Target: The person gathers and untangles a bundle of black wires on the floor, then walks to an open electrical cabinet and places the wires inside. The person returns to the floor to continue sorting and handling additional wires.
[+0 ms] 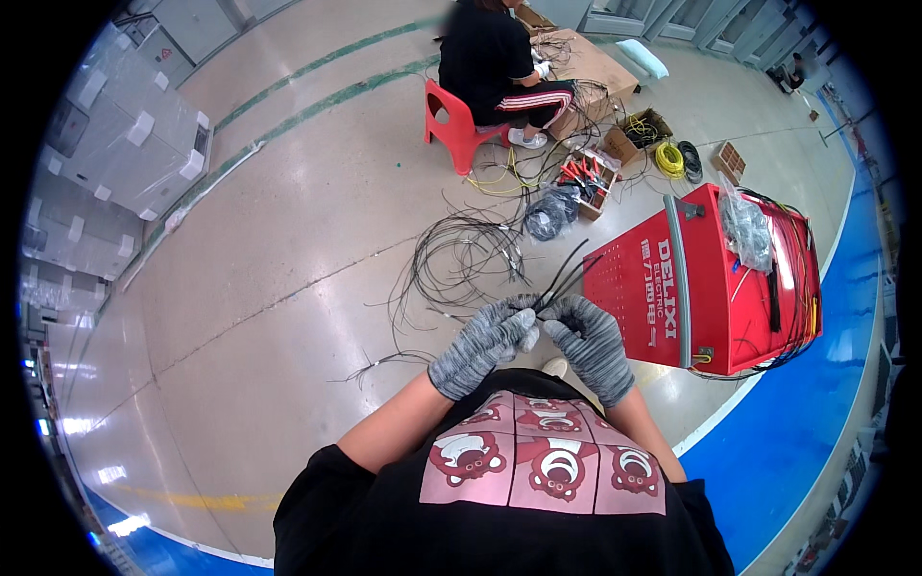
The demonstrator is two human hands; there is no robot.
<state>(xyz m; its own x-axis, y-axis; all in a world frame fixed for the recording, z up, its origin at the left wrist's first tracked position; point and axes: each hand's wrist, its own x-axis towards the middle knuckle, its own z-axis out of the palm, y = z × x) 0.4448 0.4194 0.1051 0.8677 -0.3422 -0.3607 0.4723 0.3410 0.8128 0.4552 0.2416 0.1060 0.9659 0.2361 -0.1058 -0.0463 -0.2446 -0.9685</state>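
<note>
Both my hands wear grey knitted gloves and meet in front of my chest. My left hand (480, 348) is closed, its fingers pinching a few thin black cables (567, 276). Close beside it, my right hand (590, 348) also has its fingers wrapped round these cables. The cable ends stick up and to the right between the hands. Below them on the floor lies a loose tangle of black cables (444, 252), just beyond my left hand.
To the right stands a red cabinet (629, 288) with a clear plastic bag (745, 230) and cables on top. Ahead, a person on a red stool (453, 123) works at a cardboard box (588, 69). Nearby lie a tool box (597, 197) and a yellow cable coil (669, 161). Wrapped cabinets (134, 134) line the left.
</note>
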